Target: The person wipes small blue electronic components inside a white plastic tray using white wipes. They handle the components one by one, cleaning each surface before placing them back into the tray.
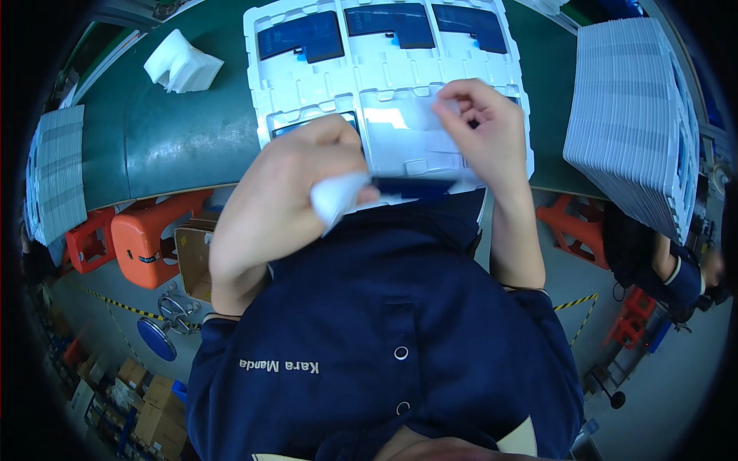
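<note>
A white tray (pixel 388 84) with moulded pockets lies in front of me. Three flat dark batteries, such as the middle battery (pixel 390 24), fill its far row. My left hand (pixel 296 173) is closed, with a crumpled white wipe (pixel 338 198) bunched in it. From its fingertips a flat dark battery (pixel 415 187) sticks out to the right over the tray's near edge, blurred by motion. My right hand (pixel 488 127) is pinched above the near row. A pale, see-through patch beside its fingertips may be a film; I cannot tell. Another battery (pixel 314 123) shows partly behind my left hand.
A stack of white wipes (pixel 183 63) sits on the green table (pixel 192 138) to the left. Tall stacks of white trays stand at right (pixel 626 107) and far left (pixel 60 173). Orange stools (pixel 150 238) stand below the table edge. Another person's arm (pixel 669 265) shows at right.
</note>
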The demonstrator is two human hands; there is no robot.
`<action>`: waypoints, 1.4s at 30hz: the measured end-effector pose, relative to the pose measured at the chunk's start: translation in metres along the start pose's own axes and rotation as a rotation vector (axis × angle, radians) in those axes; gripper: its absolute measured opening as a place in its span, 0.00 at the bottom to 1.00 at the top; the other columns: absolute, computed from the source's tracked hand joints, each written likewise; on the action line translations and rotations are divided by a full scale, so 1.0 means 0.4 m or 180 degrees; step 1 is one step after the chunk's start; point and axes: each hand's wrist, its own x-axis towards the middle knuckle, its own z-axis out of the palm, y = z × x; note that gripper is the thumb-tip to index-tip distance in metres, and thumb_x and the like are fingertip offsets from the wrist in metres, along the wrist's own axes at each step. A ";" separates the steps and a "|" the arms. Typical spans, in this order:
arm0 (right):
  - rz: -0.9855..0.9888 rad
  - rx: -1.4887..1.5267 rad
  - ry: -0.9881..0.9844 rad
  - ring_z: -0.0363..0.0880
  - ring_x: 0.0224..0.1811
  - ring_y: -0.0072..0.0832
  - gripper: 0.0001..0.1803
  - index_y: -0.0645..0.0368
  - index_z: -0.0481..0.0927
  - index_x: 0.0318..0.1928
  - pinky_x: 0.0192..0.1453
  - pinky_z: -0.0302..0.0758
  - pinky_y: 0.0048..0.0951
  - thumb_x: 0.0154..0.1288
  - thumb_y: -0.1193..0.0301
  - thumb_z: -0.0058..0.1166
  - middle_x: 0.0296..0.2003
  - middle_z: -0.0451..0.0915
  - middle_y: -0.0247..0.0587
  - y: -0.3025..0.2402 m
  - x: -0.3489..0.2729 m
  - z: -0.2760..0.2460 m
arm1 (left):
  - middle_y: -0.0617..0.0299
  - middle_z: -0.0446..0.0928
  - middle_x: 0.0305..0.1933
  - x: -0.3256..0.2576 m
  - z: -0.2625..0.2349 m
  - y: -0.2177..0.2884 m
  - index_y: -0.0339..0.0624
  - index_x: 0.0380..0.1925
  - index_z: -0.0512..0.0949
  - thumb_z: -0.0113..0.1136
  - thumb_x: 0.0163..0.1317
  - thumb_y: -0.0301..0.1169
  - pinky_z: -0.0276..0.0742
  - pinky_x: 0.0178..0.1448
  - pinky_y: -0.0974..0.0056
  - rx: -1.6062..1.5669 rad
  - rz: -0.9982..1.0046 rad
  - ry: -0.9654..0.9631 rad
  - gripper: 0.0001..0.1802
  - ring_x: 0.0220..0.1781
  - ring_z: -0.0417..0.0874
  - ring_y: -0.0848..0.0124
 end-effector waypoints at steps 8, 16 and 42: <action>-0.1107 -0.0406 -0.0510 0.70 0.21 0.22 0.12 0.62 0.82 0.40 0.27 0.70 0.21 0.53 0.83 0.61 0.31 0.80 0.39 -0.038 0.006 0.026 | 0.45 0.68 0.66 0.023 0.063 -0.016 0.38 0.22 0.74 0.69 0.53 0.34 0.76 0.38 0.57 0.0055 0.0347 -0.0637 0.14 0.37 0.81 0.48; -0.0855 -0.0640 -0.0211 0.70 0.23 0.22 0.14 0.61 0.82 0.41 0.28 0.70 0.21 0.51 0.80 0.65 0.31 0.79 0.37 -0.031 0.012 0.003 | 0.42 0.67 0.67 0.009 0.070 -0.022 0.38 0.26 0.75 0.68 0.55 0.34 0.75 0.45 0.55 0.0387 -0.0109 -0.0314 0.13 0.43 0.81 0.45; -0.1892 -0.1542 -0.1377 0.77 0.49 0.40 0.15 0.59 0.76 0.39 0.57 0.73 0.37 0.48 0.73 0.61 0.50 0.76 0.45 -0.133 -0.112 -0.024 | 0.36 0.69 0.64 0.017 0.043 -0.059 0.34 0.29 0.76 0.70 0.52 0.30 0.71 0.57 0.58 -0.0215 -0.0281 -0.0341 0.13 0.63 0.74 0.47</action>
